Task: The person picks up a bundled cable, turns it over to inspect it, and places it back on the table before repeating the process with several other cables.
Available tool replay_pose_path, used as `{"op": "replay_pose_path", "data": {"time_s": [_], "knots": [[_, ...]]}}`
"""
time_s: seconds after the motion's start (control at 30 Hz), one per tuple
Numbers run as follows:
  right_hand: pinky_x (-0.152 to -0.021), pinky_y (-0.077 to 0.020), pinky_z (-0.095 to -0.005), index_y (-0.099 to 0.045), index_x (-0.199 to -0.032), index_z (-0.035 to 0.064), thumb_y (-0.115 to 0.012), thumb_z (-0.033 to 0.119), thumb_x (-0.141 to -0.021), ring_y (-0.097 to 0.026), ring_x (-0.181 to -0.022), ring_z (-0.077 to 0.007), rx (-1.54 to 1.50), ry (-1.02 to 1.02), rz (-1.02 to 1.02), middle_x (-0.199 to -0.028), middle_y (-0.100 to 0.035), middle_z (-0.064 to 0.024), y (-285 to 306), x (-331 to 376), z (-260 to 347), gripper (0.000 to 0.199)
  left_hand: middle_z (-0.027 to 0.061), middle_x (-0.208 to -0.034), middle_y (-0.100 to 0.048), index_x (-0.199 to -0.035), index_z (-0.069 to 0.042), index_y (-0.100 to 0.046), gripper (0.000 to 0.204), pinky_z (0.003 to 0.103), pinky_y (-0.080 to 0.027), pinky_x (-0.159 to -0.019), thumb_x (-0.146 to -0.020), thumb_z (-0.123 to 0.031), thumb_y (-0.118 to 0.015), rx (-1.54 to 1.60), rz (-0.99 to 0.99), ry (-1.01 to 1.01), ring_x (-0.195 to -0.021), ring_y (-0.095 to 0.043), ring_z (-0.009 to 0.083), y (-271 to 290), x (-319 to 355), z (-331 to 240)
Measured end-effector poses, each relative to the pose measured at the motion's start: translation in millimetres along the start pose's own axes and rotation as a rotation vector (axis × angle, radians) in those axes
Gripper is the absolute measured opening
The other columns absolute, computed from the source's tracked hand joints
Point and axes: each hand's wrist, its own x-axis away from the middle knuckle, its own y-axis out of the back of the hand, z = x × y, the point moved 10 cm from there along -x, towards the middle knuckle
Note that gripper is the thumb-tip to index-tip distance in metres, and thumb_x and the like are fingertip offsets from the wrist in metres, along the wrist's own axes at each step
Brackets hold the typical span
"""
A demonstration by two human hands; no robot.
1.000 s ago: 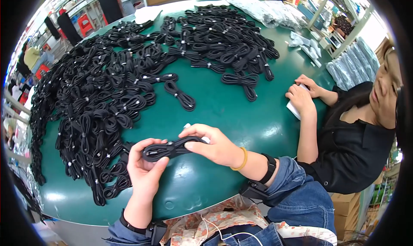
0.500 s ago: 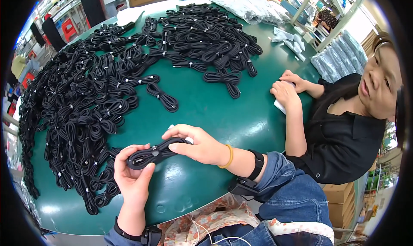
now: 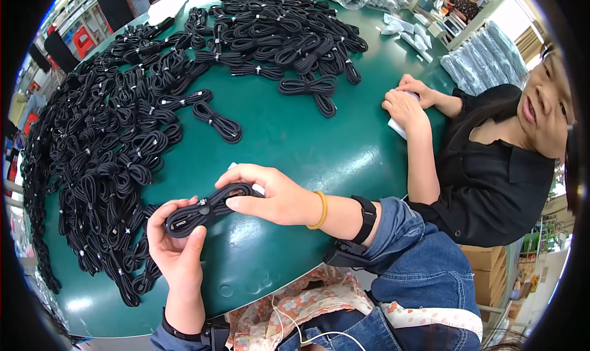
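Between my two hands, above the near part of the table, is a coiled black cable (image 3: 212,208) cinched at its middle by a dark tie. My left hand (image 3: 175,243) is closed on the coil's left end, thumb in front and fingers behind. At the other end, my right hand (image 3: 264,194) grips the loops between thumb and fingers. A small white piece (image 3: 259,190) shows by the right hand's fingers; its kind is hard to make out. Just left of my left hand lies the edge of a large heap of similar bundled black cables (image 3: 104,167).
The green table (image 3: 295,148) carries a second cable pile (image 3: 289,31) at the far middle. At right a co-worker (image 3: 491,160) rests both hands on a white item (image 3: 398,127). Bagged grey goods (image 3: 485,59) lie beyond, and cardboard boxes (image 3: 482,265) stand below.
The held cable and both hands have shifted slightly left in view. The coil has turned a little, showing more of its connector end. The table's contents sit higher and further left in view.
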Motion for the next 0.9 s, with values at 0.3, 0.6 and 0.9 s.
{"op": "replay_pose_path", "data": {"time_s": [0.3, 0.6, 0.9], "knots": [[-0.080, -0.0353, -0.0271, -0.049, -0.100, -0.0007, -0.054, 0.008, -0.076, -0.045, -0.086, -0.0132, 0.101, 0.022, -0.006, -0.091, -0.048, -0.0055, 0.3, 0.5, 3.0, 0.026, 0.0117, -0.104, -0.047, -0.105, -0.002, -0.042, 0.043, 0.033, -0.039, -0.088, -0.067, 0.007, -0.061, 0.007, -0.019, 0.005, -0.100, -0.049, 0.0236, -0.7, 0.4, -0.5], [-0.078, -0.0366, -0.0267, -0.050, -0.099, 0.0001, -0.054, 0.008, -0.076, -0.045, -0.085, -0.0130, 0.114, 0.011, -0.024, -0.090, -0.049, -0.0051, -1.1, 1.7, 3.6, 0.025, 0.0120, -0.104, -0.047, -0.105, -0.001, -0.042, 0.043, 0.032, -0.041, -0.087, -0.067, 0.009, -0.060, 0.025, -0.005, 0.019, -0.101, -0.049, 0.0232, -0.3, 0.1, -2.5], [-0.076, -0.0363, -0.0262, -0.050, -0.099, -0.0003, -0.053, 0.010, -0.076, -0.045, -0.081, -0.0136, 0.133, 0.024, 0.005, -0.087, -0.049, -0.0054, -0.9, 0.2, 1.8, 0.025, 0.0132, -0.104, -0.049, -0.104, 0.000, -0.042, 0.042, 0.030, -0.042, -0.085, -0.067, 0.010, -0.060, 0.024, -0.020, 0.019, -0.099, -0.050, 0.0224, -0.5, 2.1, -2.9]]}}
